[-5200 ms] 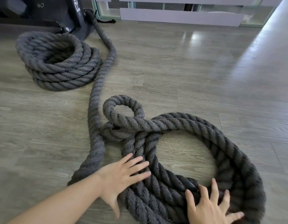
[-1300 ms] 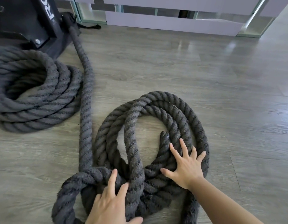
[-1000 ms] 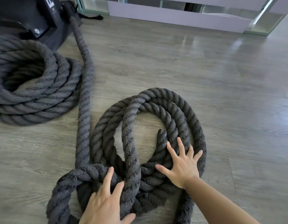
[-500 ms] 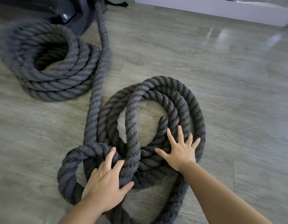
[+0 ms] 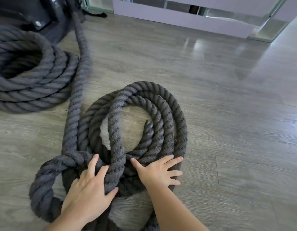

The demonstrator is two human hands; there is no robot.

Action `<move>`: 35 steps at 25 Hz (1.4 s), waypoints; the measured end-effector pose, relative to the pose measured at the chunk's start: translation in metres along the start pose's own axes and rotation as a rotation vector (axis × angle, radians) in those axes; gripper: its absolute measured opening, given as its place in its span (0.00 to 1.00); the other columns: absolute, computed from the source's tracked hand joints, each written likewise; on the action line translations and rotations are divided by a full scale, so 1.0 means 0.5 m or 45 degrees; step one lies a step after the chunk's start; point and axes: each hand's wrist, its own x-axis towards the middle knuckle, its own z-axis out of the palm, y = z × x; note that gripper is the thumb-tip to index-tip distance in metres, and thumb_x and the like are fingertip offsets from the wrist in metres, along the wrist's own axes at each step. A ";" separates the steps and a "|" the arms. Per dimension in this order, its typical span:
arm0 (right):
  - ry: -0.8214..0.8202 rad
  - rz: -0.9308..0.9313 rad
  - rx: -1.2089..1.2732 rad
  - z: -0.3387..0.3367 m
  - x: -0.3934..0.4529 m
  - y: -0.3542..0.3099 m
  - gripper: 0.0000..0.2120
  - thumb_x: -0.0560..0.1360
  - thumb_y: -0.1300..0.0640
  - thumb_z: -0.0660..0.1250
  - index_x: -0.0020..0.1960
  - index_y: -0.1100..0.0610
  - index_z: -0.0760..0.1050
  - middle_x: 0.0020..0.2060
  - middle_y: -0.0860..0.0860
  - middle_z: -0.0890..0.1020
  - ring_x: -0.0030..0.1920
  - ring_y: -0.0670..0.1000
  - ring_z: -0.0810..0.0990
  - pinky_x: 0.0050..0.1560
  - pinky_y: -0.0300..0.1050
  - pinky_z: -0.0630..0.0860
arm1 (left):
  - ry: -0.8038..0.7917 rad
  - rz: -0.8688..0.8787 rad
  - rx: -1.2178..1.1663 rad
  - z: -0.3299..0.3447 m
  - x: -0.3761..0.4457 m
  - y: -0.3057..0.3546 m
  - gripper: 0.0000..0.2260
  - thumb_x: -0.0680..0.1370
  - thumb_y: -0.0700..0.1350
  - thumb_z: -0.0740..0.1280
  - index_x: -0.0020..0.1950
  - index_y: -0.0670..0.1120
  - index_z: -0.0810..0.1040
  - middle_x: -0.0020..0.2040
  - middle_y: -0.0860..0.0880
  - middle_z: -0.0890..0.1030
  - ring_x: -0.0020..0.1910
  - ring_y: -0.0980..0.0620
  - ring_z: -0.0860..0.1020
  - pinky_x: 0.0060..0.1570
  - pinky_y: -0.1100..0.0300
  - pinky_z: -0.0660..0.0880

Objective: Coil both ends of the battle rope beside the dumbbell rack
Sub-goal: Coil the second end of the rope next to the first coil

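A thick dark grey battle rope lies on the wood floor in two heaps. One neat stacked coil [image 5: 31,80] sits at the far left. A looser, flatter coil [image 5: 162,105] lies in the middle, its cut end [image 5: 148,126] pointing up inside the ring. A straight run of rope [image 5: 79,64] leads from it to the black rack base [image 5: 32,15]. My left hand [image 5: 89,194] wraps around an upright loop at the coil's near side. My right hand [image 5: 159,170] presses flat, fingers spread, on the coil's near right strands.
A pale lilac low wall with glass panels [image 5: 186,19] runs along the back. A black strap [image 5: 94,13] lies by the rack base. Wood-look floor [image 5: 236,114] stretches to the right of the loose coil.
My right hand has slid from the inner strands toward the coil's near right edge. My left hand has closed further around the upright loop. The view has shifted left and nearer.
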 end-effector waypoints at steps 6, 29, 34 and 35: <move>0.036 -0.132 -0.067 0.002 0.009 0.009 0.75 0.56 0.15 0.60 0.78 0.65 0.31 0.75 0.64 0.28 0.73 0.74 0.49 0.67 0.69 0.60 | 0.038 -0.024 -0.015 0.020 0.001 -0.008 0.35 0.69 0.72 0.62 0.72 0.57 0.68 0.81 0.48 0.50 0.64 0.49 0.74 0.52 0.53 0.75; 0.082 -0.579 -0.431 -0.156 0.252 -0.146 0.77 0.50 0.15 0.63 0.80 0.57 0.33 0.77 0.58 0.29 0.77 0.71 0.49 0.73 0.67 0.57 | -0.185 0.297 -0.026 -0.031 0.280 -0.182 0.47 0.64 0.78 0.48 0.80 0.61 0.48 0.79 0.58 0.35 0.80 0.51 0.41 0.77 0.50 0.37; -0.092 -0.616 -0.573 -0.235 0.326 -0.248 0.77 0.50 0.18 0.68 0.79 0.54 0.28 0.76 0.54 0.25 0.78 0.70 0.43 0.74 0.70 0.54 | -0.006 0.101 -0.132 -0.020 0.300 -0.108 0.46 0.64 0.78 0.45 0.79 0.61 0.50 0.81 0.55 0.42 0.80 0.50 0.43 0.77 0.48 0.39; -0.116 -0.610 -0.589 -0.245 0.337 -0.260 0.76 0.52 0.19 0.70 0.79 0.54 0.28 0.75 0.53 0.24 0.78 0.70 0.42 0.74 0.70 0.54 | 0.001 0.074 -0.144 -0.019 0.303 -0.096 0.45 0.65 0.77 0.45 0.80 0.60 0.49 0.81 0.55 0.41 0.80 0.50 0.43 0.77 0.48 0.39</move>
